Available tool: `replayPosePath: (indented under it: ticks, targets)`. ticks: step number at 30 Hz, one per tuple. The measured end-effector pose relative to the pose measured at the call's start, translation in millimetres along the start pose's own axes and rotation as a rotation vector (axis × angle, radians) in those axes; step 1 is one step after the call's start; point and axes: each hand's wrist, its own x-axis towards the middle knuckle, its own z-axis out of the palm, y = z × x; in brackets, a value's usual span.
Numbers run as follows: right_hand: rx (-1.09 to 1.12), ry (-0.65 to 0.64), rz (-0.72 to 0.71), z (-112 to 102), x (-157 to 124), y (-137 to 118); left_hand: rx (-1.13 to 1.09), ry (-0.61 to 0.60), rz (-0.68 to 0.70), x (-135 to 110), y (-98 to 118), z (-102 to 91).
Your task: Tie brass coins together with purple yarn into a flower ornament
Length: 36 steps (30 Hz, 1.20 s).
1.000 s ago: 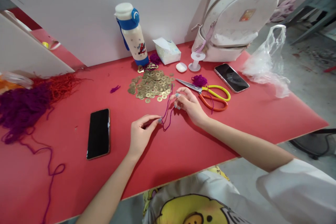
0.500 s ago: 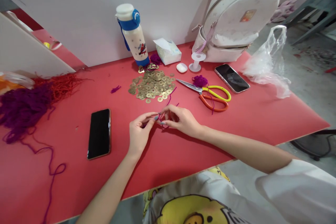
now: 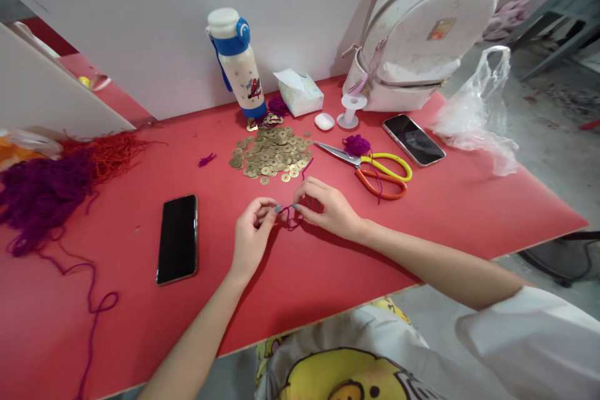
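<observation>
Over the red table (image 3: pixel 422 219), my left hand (image 3: pixel 253 239) and my right hand (image 3: pixel 325 207) meet fingertip to fingertip. Both pinch a short length of purple cord (image 3: pixel 291 217), which loops down between them and trails up toward a pile of gold coins (image 3: pixel 270 155). The fingers of both hands are closed on the cord. The coins lie just beyond my hands. A pair of scissors (image 3: pixel 375 170) with yellow and orange handles lies to the right of the coins, with a small purple cord tuft (image 3: pixel 356 144) on it.
A black phone (image 3: pixel 177 239) lies left of my hands, another phone (image 3: pixel 413 139) at the right. A bottle (image 3: pixel 237 62), tissue pack (image 3: pixel 299 92), white spool (image 3: pixel 351 109), backpack (image 3: pixel 422 31) and plastic bag (image 3: pixel 478 112) line the back. Purple yarn (image 3: pixel 40 190) and red yarn (image 3: pixel 110 150) are heaped at the left.
My right hand came back from near the coins and scissors to meet my left hand. The stretched cord is now bunched into a small loop between the fingertips.
</observation>
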Motion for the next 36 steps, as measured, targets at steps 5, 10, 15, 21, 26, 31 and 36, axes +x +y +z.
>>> replayPosePath:
  ticks: [5,10,15,21,26,31,36]
  targets:
    - [0.004,0.009,-0.031,0,0,0,0.086,-0.018,0.031,0,0,1.9]
    - [0.088,-0.045,0.015,1,-2,0,0.105,0.010,0.032,1,-1,-0.4]
    - [0.348,-0.176,0.156,1,-2,-1,0.125,-0.015,0.055,0,1,-1.8]
    - [0.442,-0.242,0.229,7,-4,1,0.176,-0.052,0.127,-3,5,-0.5]
    - [0.396,-0.191,0.173,3,0,-2,0.197,-0.028,0.157,-3,5,0.7]
    - [0.511,-0.153,0.144,-6,5,-2,0.190,-0.015,0.150,-3,5,0.4]
    - [0.842,-0.145,0.377,-8,5,1,0.125,-0.027,0.144,-3,6,0.9]
